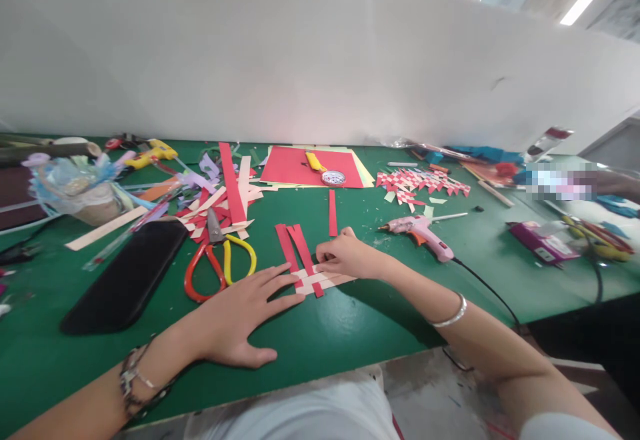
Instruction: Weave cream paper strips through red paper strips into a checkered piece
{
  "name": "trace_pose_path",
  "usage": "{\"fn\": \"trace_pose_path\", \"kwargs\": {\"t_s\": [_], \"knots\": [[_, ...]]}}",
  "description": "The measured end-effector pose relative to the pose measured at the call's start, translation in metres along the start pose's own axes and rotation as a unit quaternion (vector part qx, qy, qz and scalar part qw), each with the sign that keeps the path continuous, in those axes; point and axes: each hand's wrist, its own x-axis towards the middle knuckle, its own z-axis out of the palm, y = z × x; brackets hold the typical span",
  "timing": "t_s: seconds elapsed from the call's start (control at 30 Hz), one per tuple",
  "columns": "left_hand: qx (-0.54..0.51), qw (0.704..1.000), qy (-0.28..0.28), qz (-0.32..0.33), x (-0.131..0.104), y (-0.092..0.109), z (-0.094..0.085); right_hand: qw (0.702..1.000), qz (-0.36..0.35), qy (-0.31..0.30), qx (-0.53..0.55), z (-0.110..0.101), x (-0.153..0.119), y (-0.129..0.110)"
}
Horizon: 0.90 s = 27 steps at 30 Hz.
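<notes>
Two red paper strips [287, 248] cross cream paper strips [330, 282] in a small weave on the green table [350, 327]. My left hand [240, 313] lies flat with its fingers spread, fingertips pressing the weave's left edge. From the right, my right hand [353, 257] has its fingers curled and pinched at the upper cream strip; its fingertips are partly hidden. One loose red strip [333, 215] lies just beyond that hand. Scissors [215, 257] with red and yellow handles lie beside my left hand.
A pink glue gun [425, 233] and woven red-and-cream pieces [425, 182] lie at right. Red card sheets [285, 167] sit at the back. Loose strips [233, 187], a black case [127, 277] and a yellow glue gun [153, 153] are at left. Someone's hand [617, 185] shows far right.
</notes>
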Motion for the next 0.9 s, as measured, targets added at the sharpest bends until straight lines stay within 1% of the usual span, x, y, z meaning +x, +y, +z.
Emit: {"fn": "trace_pose_path", "kwargs": {"t_s": [0.07, 0.17, 0.3, 0.37, 0.43, 0.57, 0.63, 0.73, 0.9], "knots": [[-0.008, 1.0, 0.008, 0.007, 0.0, -0.001, 0.002, 1.0, -0.01, 0.015, 0.001, 0.0, -0.001, 0.001], [-0.01, 1.0, 0.008, 0.007, -0.001, -0.004, 0.004, 0.998, -0.051, 0.031, 0.022, -0.004, -0.006, -0.001], [-0.007, 1.0, 0.009, 0.008, -0.001, -0.004, 0.006, 0.993, -0.101, 0.005, 0.063, -0.013, -0.015, -0.004], [-0.004, 1.0, 0.009, 0.007, 0.0, -0.004, 0.005, 0.993, -0.104, -0.013, 0.054, -0.014, -0.018, -0.005], [-0.003, 1.0, 0.01, 0.007, 0.0, -0.004, 0.005, 0.995, -0.098, -0.018, 0.031, -0.011, -0.02, -0.006], [-0.003, 1.0, 0.026, 0.017, -0.001, -0.004, 0.006, 0.995, -0.096, -0.004, 0.014, -0.003, -0.02, -0.009], [0.002, 1.0, 0.025, 0.019, -0.001, -0.005, 0.006, 0.995, -0.101, 0.001, 0.018, 0.0, -0.02, -0.011], [0.004, 1.0, 0.022, 0.018, -0.001, -0.004, 0.006, 0.994, -0.105, 0.007, 0.028, 0.002, -0.019, -0.012], [0.002, 0.999, 0.035, 0.025, 0.0, -0.003, 0.003, 0.993, -0.11, 0.014, 0.04, 0.004, -0.019, -0.013]]}}
